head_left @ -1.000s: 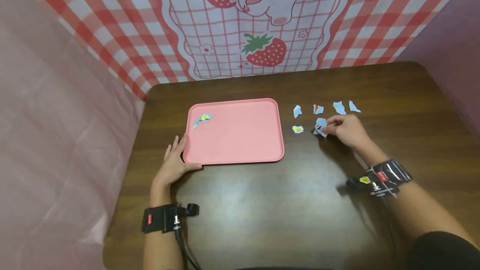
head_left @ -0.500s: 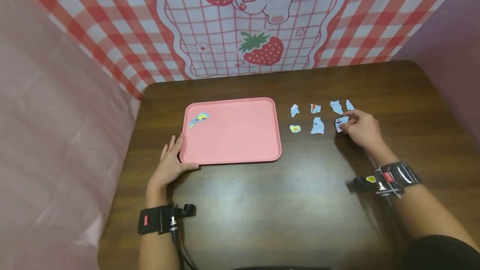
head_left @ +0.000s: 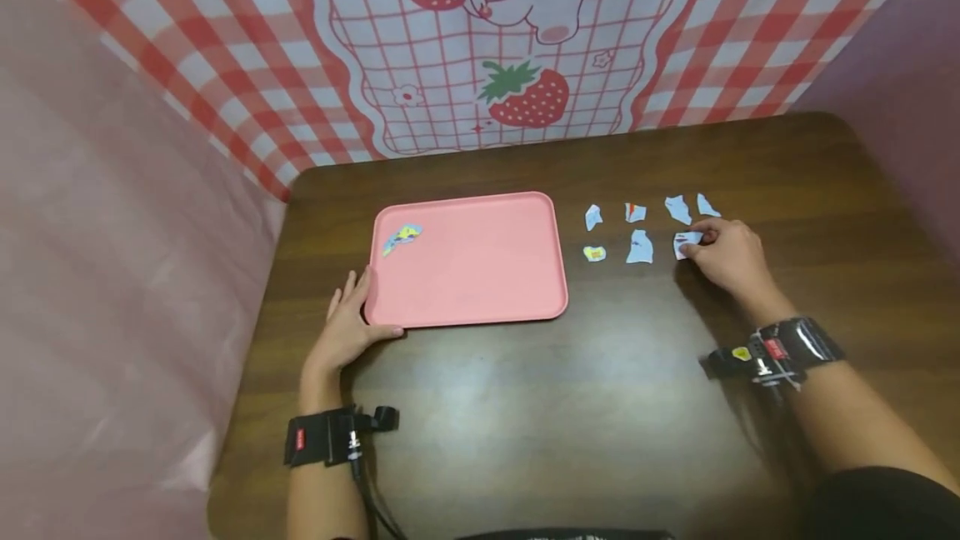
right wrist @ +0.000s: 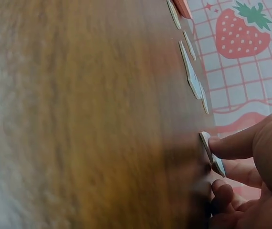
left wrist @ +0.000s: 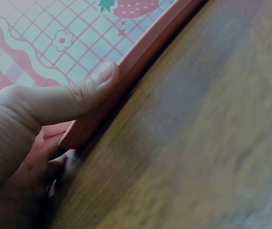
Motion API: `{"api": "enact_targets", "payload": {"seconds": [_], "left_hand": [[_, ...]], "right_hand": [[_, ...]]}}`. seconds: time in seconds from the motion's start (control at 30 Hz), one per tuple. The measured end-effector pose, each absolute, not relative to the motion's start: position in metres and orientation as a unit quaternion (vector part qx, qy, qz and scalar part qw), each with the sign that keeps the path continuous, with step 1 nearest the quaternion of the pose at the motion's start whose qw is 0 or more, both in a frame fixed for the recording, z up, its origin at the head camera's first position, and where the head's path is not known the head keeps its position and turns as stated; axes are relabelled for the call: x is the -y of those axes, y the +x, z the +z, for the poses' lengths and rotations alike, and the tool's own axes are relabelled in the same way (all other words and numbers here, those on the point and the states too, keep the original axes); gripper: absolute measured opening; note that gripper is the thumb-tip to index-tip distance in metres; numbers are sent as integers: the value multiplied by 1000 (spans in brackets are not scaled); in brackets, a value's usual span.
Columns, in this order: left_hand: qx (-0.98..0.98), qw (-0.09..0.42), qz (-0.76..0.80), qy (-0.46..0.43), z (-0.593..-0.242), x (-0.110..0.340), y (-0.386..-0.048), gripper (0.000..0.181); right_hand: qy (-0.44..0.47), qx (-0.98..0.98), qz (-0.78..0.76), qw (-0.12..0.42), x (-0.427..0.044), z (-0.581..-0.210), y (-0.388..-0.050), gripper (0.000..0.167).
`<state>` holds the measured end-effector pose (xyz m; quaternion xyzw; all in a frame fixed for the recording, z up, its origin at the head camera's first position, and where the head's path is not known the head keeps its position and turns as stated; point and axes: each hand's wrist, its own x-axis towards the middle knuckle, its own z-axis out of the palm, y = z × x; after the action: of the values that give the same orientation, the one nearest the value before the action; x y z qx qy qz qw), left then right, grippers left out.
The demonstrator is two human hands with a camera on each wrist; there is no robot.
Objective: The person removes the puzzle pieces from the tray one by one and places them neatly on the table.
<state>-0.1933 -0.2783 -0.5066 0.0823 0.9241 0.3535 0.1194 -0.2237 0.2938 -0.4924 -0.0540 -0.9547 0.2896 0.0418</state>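
Note:
My right hand (head_left: 727,257) pinches a light-blue puzzle piece (head_left: 683,245) with a dark mark, low at the table, between thumb and index finger. In the right wrist view the thumb lies against that piece (right wrist: 205,143). My left hand (head_left: 346,325) rests around the near left corner of a pink tray (head_left: 468,265), its thumb along the front rim and its fingers, fairly straight, along the left side. A joined blue-and-yellow puzzle section (head_left: 402,237) lies in the tray's upper left. Left of my right hand are a plain blue piece (head_left: 640,247) and a yellow piece (head_left: 594,253).
Behind them several more pieces form a row: a blue piece (head_left: 593,217), one with red (head_left: 635,212), a larger blue piece (head_left: 678,209) and a narrow one (head_left: 707,205). The wooden table (head_left: 525,407) ends at a strawberry-print curtain (head_left: 435,115).
My right hand has moved right from the plain blue piece, which now lies separately, bringing the dark-marked piece beside it. My left hand has stayed at the tray corner.

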Motion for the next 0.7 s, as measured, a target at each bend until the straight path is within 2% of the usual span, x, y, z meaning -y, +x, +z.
{"api": "enact_targets", "payload": {"seconds": [0.37,0.7], "left_hand": [[-924,113,356,84,-509,277,-192,121],[-924,109,357,85,-507,277,-195,121]], "right_hand": [[-64,953,292,49,-291,-493,-222,31],[-56,952,294,70,-281,-481,-220,20]]}}
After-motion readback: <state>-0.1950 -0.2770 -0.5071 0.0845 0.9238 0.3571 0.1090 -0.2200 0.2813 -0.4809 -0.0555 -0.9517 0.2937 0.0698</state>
